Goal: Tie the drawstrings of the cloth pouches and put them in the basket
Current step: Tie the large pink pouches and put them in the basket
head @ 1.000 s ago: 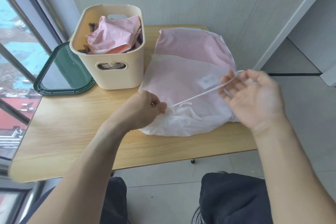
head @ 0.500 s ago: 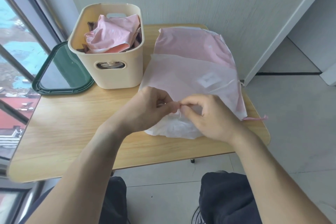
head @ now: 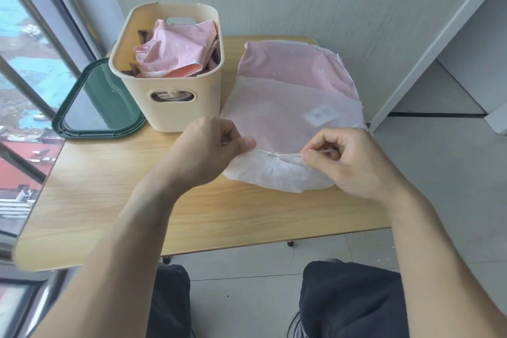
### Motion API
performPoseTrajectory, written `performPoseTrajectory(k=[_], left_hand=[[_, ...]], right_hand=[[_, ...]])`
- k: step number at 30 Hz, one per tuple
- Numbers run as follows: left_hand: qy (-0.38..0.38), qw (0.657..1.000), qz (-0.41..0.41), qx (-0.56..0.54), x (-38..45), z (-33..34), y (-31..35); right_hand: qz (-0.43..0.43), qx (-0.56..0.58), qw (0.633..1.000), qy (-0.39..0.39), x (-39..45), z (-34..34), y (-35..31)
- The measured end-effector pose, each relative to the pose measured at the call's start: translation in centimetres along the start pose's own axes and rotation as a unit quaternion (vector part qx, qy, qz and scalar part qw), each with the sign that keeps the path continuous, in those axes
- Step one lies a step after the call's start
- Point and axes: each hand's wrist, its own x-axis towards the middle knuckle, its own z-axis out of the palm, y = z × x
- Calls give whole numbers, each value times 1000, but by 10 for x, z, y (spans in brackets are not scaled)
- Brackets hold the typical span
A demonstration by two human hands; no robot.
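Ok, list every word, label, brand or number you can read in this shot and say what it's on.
None can be read.
White label on the translucent white pouch: some marking shows, too blurred to read.
Cream basket, pink pouch inside it, green tray and wooden table: no text visible.

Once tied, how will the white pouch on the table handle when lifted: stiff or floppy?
Probably floppy: the white pouch is thin, wrinkled, see-through fabric bunching at its drawstring. Likely light, since it lies flat. It may sag from the hands.
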Motion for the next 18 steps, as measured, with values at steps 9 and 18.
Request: performPoseTrajectory(k=[9,18], left_hand=[[-162,975,-32,-151,-5,-1,5],[-196,949,-24,-245,-9,2,25]], right_hand=[[16,-50,997,-52,-3,17,1],[51,-24,994,-97,-6,26,-4]])
